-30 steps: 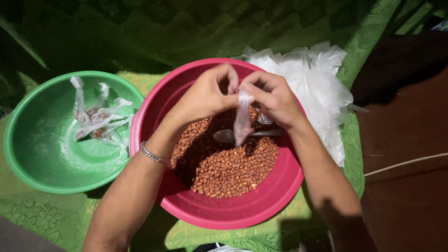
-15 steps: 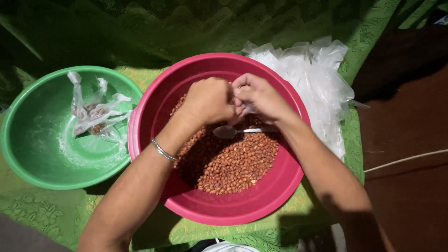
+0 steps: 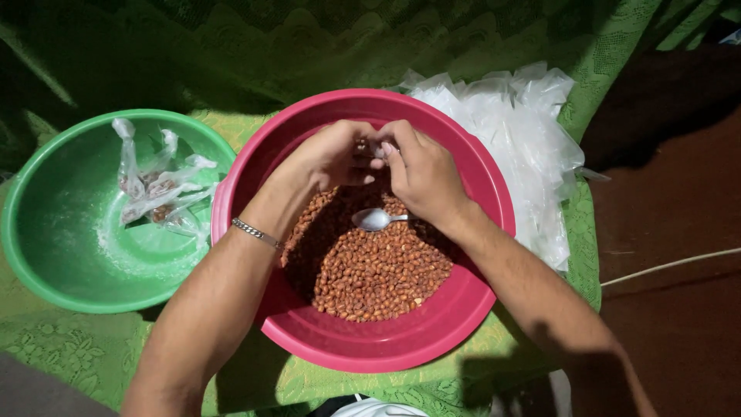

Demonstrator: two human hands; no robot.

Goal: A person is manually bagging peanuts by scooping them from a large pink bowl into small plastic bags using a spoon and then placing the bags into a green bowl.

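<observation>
1. The left hand (image 3: 328, 158) and the right hand (image 3: 421, 174) meet above the far part of the red bowl (image 3: 471, 309); fingertips of both touch each other near the bowl's back rim.
2. Between the fingertips there is a small plastic bag (image 3: 376, 148) w/ some peanuts inside. It is mostly hidden by the fingers, so its long axis cannot be told for sure.
3. Grip, left: fingers curled closed, pinching the small bag from the left side. Grip, right: fingers also closed on the same bag from the right side. Both hands are equally near, the bag is exactly in the middle btw. them.
4. The spoon (image 3: 376, 220) lies on the peanuts (image 3: 378, 270) just below the hands, not held. Its bowl end points to the left, the handle runs to the right and goes under the right wrist. So the right hand is the nearer one to the handle.
5. The green bowl (image 3: 54, 262) stands to the left, just beside the red one, approx. rim to rim. Inside are about 4 or 5 filled, tied bags (image 3: 158, 193). It is on the left hand's side.
6. The pile of empty bags (image 3: 517, 131) lies behind and right of the red bowl, on the right hand's side.
7. All stands on a green lace cloth (image 3: 69, 363).
</observation>
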